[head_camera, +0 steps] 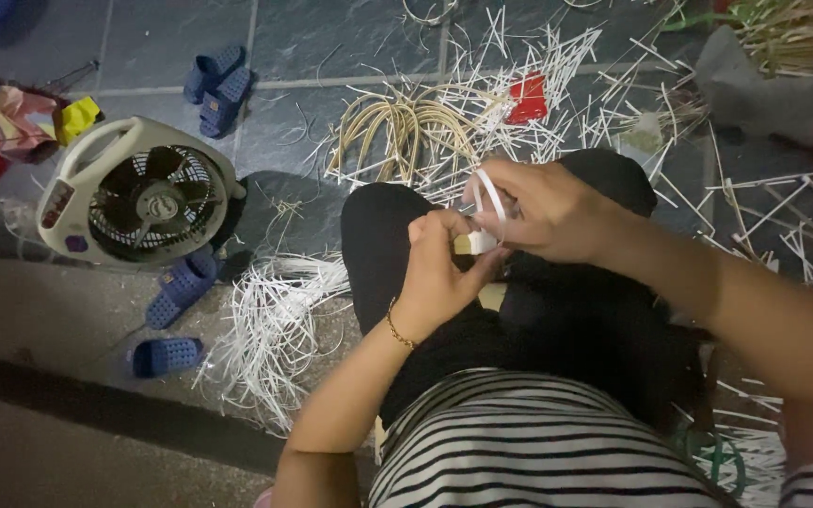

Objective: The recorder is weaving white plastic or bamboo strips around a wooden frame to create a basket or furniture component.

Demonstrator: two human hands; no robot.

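Two bare hands meet above your lap, both closed on one thin white flat strip (489, 193) that loops up over the knuckles of your right hand (548, 212). Your left hand (439, 273), a slim gold chain bracelet (399, 326) at its wrist, pinches the strip's lower end from below, thumb and fingers shut tight around a small pale block (474, 244) where the strip is folded. Your right hand grips from above, fingers curled, the loop arching across its back and dropping into the pinch between the two hands. You sit with black-trousered knees (383, 235) drawn up over a dark tiled floor (312, 56). Loose white strips (275, 320) lie in a heap just left of your knee, and a bundle of bent tan cane rods (406, 132) lies beyond it. A white box fan (138, 193) rests face up farther left, with blue perforated slippers (218, 85) scattered around it, and a small red object (527, 97) sits among the offcuts ahead
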